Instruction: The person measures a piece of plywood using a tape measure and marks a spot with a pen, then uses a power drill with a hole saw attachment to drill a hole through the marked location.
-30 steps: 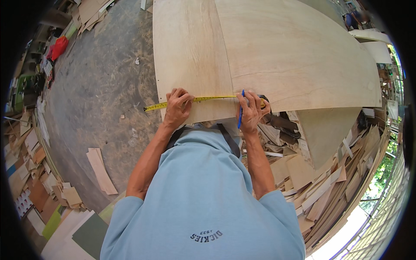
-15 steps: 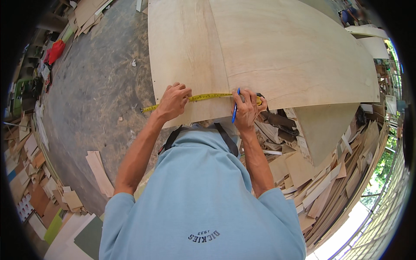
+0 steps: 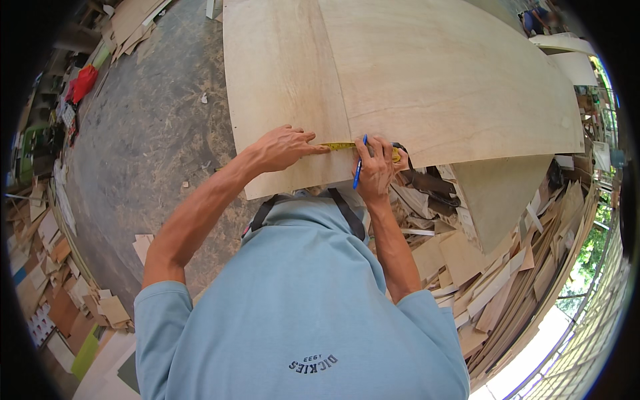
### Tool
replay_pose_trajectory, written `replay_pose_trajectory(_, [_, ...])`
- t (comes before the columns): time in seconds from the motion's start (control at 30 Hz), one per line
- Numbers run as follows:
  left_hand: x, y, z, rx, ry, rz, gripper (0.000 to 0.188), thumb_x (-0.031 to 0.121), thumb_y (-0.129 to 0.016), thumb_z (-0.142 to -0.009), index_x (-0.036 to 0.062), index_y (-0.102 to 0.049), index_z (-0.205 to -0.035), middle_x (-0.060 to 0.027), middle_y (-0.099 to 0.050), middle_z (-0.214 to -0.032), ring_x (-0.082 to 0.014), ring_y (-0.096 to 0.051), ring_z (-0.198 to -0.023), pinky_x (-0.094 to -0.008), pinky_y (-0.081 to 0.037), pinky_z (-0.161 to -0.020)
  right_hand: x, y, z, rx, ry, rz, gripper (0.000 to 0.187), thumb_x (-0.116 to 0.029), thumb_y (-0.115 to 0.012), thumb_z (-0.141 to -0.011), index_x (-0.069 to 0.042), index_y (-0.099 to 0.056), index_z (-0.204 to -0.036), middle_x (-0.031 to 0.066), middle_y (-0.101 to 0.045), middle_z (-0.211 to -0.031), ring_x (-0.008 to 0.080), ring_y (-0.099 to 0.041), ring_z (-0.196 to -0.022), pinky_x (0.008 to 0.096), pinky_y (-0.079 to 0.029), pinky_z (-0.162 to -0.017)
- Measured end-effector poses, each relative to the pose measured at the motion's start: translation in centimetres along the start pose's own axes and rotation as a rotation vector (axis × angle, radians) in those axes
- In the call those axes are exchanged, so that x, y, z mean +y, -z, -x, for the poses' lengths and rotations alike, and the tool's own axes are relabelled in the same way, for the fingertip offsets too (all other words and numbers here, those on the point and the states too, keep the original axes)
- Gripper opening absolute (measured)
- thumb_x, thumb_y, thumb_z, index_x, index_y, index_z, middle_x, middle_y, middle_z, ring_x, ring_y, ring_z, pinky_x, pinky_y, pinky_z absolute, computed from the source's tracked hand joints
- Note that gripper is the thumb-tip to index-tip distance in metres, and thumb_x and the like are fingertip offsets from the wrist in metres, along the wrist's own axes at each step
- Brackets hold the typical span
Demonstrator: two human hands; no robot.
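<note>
A yellow tape measure is in my right hand, whose fingers are closed around its case. The same hand has a blue pen tucked between its fingers, pointing down toward me. A short length of yellow blade runs leftward from that hand over a pale plywood sheet. My left hand lies over the sheet's near left part, fingers stretched to the right. One fingertip meets the blade's visible left end; whatever lies under the palm is hidden. A seam or line crosses the sheet lengthwise.
Stained concrete floor stretches along the left. Stacked wood offcuts crowd the right side below the sheet, with more scraps at far left. A red bag sits upper left. Another person is at the upper right.
My left hand has moved right along the sheet, its fingers now stretched out. The blade that reached past the sheet's left edge no longer shows there. My right hand has hardly moved.
</note>
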State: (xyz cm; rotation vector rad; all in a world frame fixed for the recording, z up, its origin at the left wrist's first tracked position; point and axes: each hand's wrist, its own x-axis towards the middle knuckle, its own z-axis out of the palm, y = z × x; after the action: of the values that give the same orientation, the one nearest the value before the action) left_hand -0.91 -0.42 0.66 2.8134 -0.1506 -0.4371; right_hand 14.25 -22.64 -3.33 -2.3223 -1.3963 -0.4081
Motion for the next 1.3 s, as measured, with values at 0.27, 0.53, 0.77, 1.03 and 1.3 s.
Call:
replay_pose_trajectory(0.27, [-0.1,0.9,-0.5,-0.045,-0.034,0.11,0.074,-0.009,-0.061,-0.087,0.0205,-0.056,-0.155,-0.0089,-0.065,-0.108,-0.029,-0.065,-0.106,-0.0407,-0.053,-0.094,-0.3,-0.7,0.6,-0.013,0.015,0.017,0.047,-0.014,-0.073,-0.084,-0.018,-0.073,-0.131,0.0033,-0.07,-0.122,0.0198,-0.058,-0.128,0.0568,-0.022,-0.112])
replay_pose_trajectory(0.53, [-0.5,0.4,-0.6,-0.023,-0.034,0.173,0.073,-0.012,-0.059,-0.084,0.0169,-0.06,-0.151,-0.0112,-0.064,-0.108,-0.033,-0.064,-0.104,-0.0432,-0.054,-0.094,-1.8,0.6,-0.1,0.159,0.068,-0.398,0.036,-0.006,-0.07,-0.095,-0.006,-0.069,-0.132,0.0119,-0.073,-0.116,0.0285,-0.069,-0.11,0.0441,-0.046,-0.098])
replay_pose_trajectory(0.77, [-0.4,0.3,-0.6,-0.022,-0.023,0.18,0.075,-0.013,-0.057,-0.085,0.0175,-0.059,-0.153,-0.0106,-0.062,-0.104,-0.0324,-0.063,-0.101,-0.0433,-0.054,-0.093,-3.5,-1.2,2.1,0.004,-0.234,-0.902,0.017,-0.008,-0.067,-0.1,0.002,-0.068,-0.114,0.0192,-0.071,-0.1,0.0354,-0.071,-0.091,0.0405,-0.057,-0.081])
replay_pose_trajectory(1.03, [-0.3,0.4,-0.6,-0.03,-0.014,0.16,0.072,-0.015,-0.056,-0.084,0.0161,-0.064,-0.149,-0.0097,-0.061,-0.101,-0.0307,-0.063,-0.101,-0.0422,-0.055,-0.091,-2.5,-1.0,0.4,-0.081,-0.208,-0.885,0.012,-0.009,-0.068,-0.097,0.0,-0.067,-0.105,0.0174,-0.069,-0.094,0.0334,-0.069,-0.081,0.0411,-0.056,-0.074])
replay_pose_trajectory(1.3, [-0.1,0.9,-0.6,-0.032,0.007,0.16,0.061,-0.015,-0.057,-0.084,0.0113,-0.072,-0.136,-0.0112,-0.062,-0.099,-0.031,-0.064,-0.101,-0.0437,-0.055,-0.09,-1.5,-1.3,-0.5,-0.132,-0.141,-0.948,0.011,-0.006,-0.066,-0.095,0.001,-0.065,-0.104,0.0189,-0.066,-0.093,0.0354,-0.067,-0.079,0.0403,-0.055,-0.073])
